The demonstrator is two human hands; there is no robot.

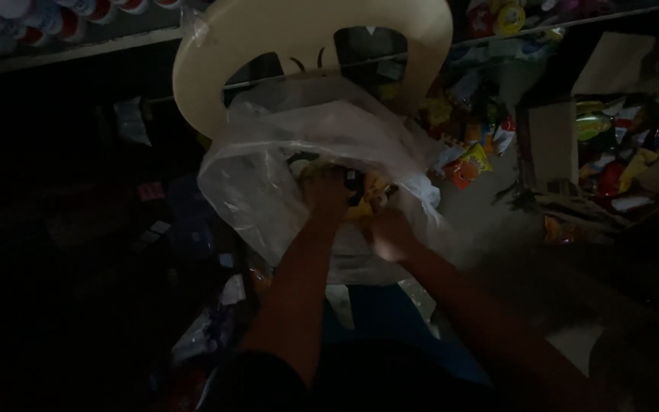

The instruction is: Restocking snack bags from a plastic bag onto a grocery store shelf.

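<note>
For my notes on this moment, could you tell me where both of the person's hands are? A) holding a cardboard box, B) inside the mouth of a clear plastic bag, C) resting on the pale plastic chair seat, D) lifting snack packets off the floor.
B: the left hand and the right hand both reach into the open clear plastic bag, below the pale plastic chair.

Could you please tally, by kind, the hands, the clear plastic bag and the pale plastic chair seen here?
Hands: 2, left hand and right hand, both at the bag's mouth
Clear plastic bag: 1
Pale plastic chair: 1
Total: 4
</note>
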